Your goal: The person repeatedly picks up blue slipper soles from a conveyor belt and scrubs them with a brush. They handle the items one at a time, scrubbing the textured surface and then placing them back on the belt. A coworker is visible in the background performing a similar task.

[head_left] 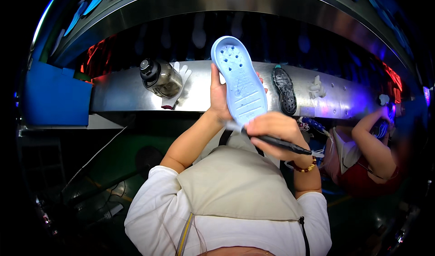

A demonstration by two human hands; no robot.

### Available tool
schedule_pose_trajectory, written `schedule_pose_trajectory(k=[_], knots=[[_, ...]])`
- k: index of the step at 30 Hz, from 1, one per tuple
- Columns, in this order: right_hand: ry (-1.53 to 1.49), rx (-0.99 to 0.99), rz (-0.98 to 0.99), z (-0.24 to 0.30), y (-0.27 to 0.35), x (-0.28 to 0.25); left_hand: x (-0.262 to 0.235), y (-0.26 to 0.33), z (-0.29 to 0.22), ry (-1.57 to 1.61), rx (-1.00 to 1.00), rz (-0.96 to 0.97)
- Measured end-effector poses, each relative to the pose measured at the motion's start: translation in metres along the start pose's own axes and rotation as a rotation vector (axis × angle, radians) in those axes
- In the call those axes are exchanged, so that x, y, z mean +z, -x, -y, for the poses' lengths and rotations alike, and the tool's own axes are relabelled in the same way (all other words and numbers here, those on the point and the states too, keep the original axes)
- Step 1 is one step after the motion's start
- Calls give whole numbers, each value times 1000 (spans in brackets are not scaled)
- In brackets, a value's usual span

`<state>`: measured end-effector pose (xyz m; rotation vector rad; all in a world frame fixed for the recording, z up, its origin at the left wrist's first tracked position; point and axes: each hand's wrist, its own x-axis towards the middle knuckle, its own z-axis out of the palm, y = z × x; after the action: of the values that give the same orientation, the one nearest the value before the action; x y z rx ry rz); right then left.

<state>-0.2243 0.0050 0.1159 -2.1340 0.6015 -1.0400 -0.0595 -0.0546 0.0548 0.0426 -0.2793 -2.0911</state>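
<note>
A light blue shoe sole [242, 81] with small holes in its toe end stands tilted in front of me, toe pointing away. My left hand [219, 93] is closed round it from beneath and the left side, fingertips showing at its right edge. In my right hand [277, 131] is a slim black-handled brush [283, 143], gripped like a pen. Its pale tip is smeared by motion and lies at the sole's heel end; whether they touch I cannot tell. On the metal ledge to the right lies a dark shoe sole [284, 90] with a black-and-grey face.
Left on the metal ledge [122, 93] stand a dark bottle [161, 79] and a white glove [183, 75] beside it. A small white object [317, 87] sits on the right. A blue box [56, 95] is far left. Another person's arm [374, 136] is at the right.
</note>
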Motion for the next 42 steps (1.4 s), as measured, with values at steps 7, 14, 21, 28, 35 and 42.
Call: schedule_pose_trajectory(k=[7,14,21,28,35,42], knots=[[-108,123,-36,-15,14,-14,13,-1,-13,-68,18,-66],[-251,205,-175,-33,25,-16,20,-8,-19,-186,4,-147],[-739,226,-254,-47,28,-6,38,-6,-22,-301,-18,-210],[-663,328,-231,-12,21,9,34,12,4,-243,68,-124],[-363,195,-152,-12,3,-27,38,6,-8,-313,59,-96],[-131,49,67,-5,0,-21,45,0,-20,-204,-40,-47]])
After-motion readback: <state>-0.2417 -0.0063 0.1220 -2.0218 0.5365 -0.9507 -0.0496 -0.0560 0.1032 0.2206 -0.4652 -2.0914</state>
